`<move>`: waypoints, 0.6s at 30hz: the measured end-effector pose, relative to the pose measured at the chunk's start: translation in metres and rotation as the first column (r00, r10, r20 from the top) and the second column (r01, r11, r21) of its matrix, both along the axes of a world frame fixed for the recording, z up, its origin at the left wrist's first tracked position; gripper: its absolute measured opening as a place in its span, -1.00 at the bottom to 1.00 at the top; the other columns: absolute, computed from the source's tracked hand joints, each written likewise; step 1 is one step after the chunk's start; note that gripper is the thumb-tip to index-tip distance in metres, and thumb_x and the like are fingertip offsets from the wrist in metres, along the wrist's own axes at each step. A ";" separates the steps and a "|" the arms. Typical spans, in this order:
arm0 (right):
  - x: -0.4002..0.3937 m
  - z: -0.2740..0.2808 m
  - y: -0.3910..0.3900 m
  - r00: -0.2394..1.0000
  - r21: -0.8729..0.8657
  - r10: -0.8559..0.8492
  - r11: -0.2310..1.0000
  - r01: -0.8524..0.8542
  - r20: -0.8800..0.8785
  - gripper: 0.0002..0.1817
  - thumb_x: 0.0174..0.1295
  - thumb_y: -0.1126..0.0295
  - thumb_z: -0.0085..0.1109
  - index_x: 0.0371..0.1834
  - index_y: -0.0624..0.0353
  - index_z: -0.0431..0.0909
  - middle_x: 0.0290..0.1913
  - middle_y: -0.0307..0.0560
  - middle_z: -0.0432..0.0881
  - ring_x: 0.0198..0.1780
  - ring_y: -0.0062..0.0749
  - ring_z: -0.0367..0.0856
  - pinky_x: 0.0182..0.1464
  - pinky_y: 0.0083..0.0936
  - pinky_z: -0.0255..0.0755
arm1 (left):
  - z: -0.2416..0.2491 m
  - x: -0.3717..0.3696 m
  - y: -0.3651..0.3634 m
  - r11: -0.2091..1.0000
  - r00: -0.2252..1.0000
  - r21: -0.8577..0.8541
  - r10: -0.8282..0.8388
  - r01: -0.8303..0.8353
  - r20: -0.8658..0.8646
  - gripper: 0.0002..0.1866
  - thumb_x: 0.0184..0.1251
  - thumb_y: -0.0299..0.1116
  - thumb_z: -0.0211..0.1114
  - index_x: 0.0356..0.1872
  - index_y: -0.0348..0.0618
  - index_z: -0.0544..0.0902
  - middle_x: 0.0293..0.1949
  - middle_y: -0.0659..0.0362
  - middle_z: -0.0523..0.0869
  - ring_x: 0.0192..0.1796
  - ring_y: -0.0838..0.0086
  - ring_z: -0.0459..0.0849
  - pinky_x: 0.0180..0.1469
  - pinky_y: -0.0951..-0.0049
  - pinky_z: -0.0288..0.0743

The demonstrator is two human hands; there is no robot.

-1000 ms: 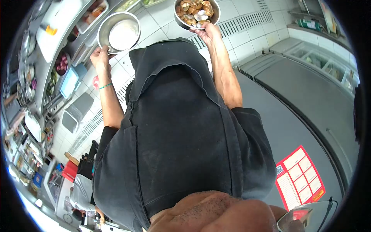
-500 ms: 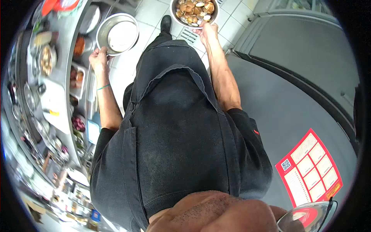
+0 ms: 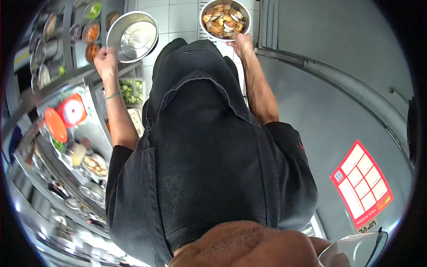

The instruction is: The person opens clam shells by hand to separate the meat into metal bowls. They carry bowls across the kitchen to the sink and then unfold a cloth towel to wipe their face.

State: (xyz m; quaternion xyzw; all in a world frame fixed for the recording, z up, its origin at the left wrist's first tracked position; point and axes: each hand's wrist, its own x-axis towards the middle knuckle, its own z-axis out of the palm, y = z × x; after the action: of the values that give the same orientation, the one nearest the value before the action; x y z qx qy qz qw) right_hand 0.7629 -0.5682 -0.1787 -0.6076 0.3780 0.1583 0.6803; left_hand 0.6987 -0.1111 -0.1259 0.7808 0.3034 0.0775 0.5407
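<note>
My left hand (image 3: 106,62) grips the near left rim of a deep, shiny metal pot (image 3: 116,34). The pot tilts a little, and its inside shows bare metal bottom with bright reflections. My right hand (image 3: 242,44) is closed on the near rim of a round metal bowl (image 3: 247,27). Brown and white clams (image 3: 223,20) fill much of that bowl. Both vessels hang apart from each other in front of me above the tiled floor, with some fingers hidden beneath the rims.
On my left runs a metal counter (image 3: 95,102) with a red kitchen scale (image 3: 72,110) and an orange lid (image 3: 55,125). Below its edge sits a tray of cut green vegetables (image 3: 131,91). A large grey cabinet door (image 3: 302,102) stands close on my right, bearing a red-bordered sheet (image 3: 364,182).
I have walked forward along the aisle, so the counter and its scale have slid back past my left arm. Both hands keep hold of the pot and the bowl.
</note>
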 end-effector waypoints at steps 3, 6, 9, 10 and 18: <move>0.000 0.003 -0.012 0.996 0.001 -0.081 0.997 0.081 0.042 -0.58 0.24 0.71 -0.04 0.19 0.63 0.36 -0.05 0.29 0.62 -0.28 -0.14 0.72 -0.55 -0.47 0.59 | 0.041 0.098 -0.024 0.931 0.971 0.276 -0.237 0.237 -0.034 -0.74 0.23 -0.26 0.29 -0.49 -0.28 0.63 -0.62 0.30 0.54 -0.49 0.61 0.43 -0.41 0.47 0.36; -0.008 0.004 -0.042 0.960 0.139 -0.279 0.951 0.275 0.012 -0.52 0.21 0.75 -0.11 0.26 0.61 0.27 -0.04 0.28 0.60 -0.29 -0.15 0.71 -0.58 -0.48 0.52 | 0.036 0.189 -0.053 0.867 0.912 0.308 -0.410 0.392 -0.008 -0.62 0.18 -0.07 0.32 -0.38 -0.27 0.65 -0.58 0.11 0.59 -0.49 0.48 0.45 -0.35 0.32 0.42; -0.027 -0.020 -0.066 0.906 0.117 -0.423 0.898 0.424 -0.033 -0.51 0.23 0.72 -0.07 0.28 0.61 0.23 -0.04 0.28 0.62 -0.42 -0.18 0.71 -0.62 -0.52 0.64 | 0.049 0.256 -0.096 0.818 0.853 0.267 -0.520 0.509 -0.033 -0.74 0.21 -0.25 0.32 -0.41 -0.29 0.67 -0.56 0.35 0.55 -0.45 0.64 0.41 -0.36 0.49 0.36; -0.035 -0.028 -0.076 0.877 0.113 -0.476 0.869 0.481 -0.068 -0.54 0.25 0.71 -0.08 0.24 0.64 0.25 -0.06 0.28 0.61 -0.44 -0.18 0.70 -0.63 -0.51 0.63 | 0.050 0.271 -0.110 0.791 0.834 0.300 -0.550 0.533 -0.032 -0.70 0.19 -0.18 0.32 -0.40 -0.28 0.66 -0.56 0.25 0.56 -0.46 0.57 0.42 -0.35 0.43 0.39; -0.085 -0.066 -0.096 0.512 0.116 -0.851 0.500 0.858 -0.118 -0.65 0.29 0.64 -0.12 0.10 0.60 0.42 -0.10 0.31 0.62 -0.35 -0.06 0.69 -0.58 -0.36 0.61 | 0.148 0.383 -0.323 0.364 0.430 0.411 -0.900 0.836 -0.078 -0.82 0.27 -0.37 0.36 -0.44 -0.19 0.57 -0.56 0.19 0.61 -0.45 0.52 0.52 -0.28 0.40 0.45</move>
State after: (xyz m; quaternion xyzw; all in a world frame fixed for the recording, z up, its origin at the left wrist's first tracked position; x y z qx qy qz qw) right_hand 0.6778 -0.6640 -0.2445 -0.2816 0.6300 -0.1549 0.7070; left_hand 1.0820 -0.4338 0.0225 0.9030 -0.2216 -0.0991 0.3545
